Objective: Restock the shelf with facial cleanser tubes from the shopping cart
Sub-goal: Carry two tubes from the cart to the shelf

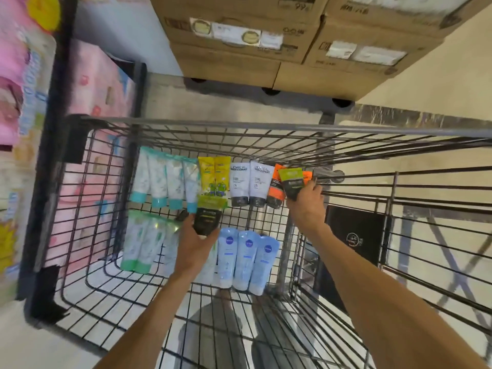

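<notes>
I look down into a wire shopping cart (266,127) with rows of cleanser tubes on its floor. My left hand (191,246) grips a green-and-black tube (209,215) lifted above the cart's middle. My right hand (306,206) holds a second green-and-black tube (291,182) at the right end of the far row, over the orange tubes (275,187). The far row also holds white-and-teal tubes (165,179), yellow tubes (214,177) and two grey-white tubes (251,182). Nearer lie white-and-green tubes (143,241) and three light blue tubes (246,258).
A shelf with pink packs (16,97) runs along the left, its dark upright (50,145) close to the cart. Stacked cardboard boxes (266,41) on a dark pallet stand beyond the cart. A black box (354,238) sits past the cart's right wall.
</notes>
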{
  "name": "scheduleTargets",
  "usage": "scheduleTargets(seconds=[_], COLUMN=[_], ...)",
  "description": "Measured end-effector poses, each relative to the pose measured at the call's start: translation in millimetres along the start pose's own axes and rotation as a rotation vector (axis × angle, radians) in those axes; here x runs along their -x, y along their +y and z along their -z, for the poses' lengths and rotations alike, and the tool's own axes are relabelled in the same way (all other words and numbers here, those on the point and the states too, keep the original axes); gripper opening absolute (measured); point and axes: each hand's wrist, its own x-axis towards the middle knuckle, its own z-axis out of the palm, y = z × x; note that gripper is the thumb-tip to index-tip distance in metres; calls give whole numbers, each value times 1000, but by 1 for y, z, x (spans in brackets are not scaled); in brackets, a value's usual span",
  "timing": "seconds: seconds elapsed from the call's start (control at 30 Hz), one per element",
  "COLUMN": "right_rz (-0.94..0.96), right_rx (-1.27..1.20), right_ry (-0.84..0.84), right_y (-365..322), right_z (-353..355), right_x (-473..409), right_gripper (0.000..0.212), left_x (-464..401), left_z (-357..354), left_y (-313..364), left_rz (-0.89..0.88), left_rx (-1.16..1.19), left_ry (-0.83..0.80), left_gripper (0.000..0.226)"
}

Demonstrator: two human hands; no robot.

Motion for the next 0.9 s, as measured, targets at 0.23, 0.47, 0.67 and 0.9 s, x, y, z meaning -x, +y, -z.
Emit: scheduleTargets(seconds=[0.23,0.47,0.67,0.9], right_rz=[61,15,94,286], right_rx=[-223,-300,-341,-420], right_ry=[-54,-102,-28,19], right_y=[17,65,52,34], right_z=[5,7,61,115], right_x=[73,142,227,284], right_gripper=[63,63,55,51], left_x=[34,100,175,255], left_z=[4,31,61,74], left_y=[23,58,88,109], left_rz=[-89,-243,-328,-313], left_rx=[-31,-138,-105,-20], left_ry=[60,98,114,218], left_gripper=[54,48,45,55])
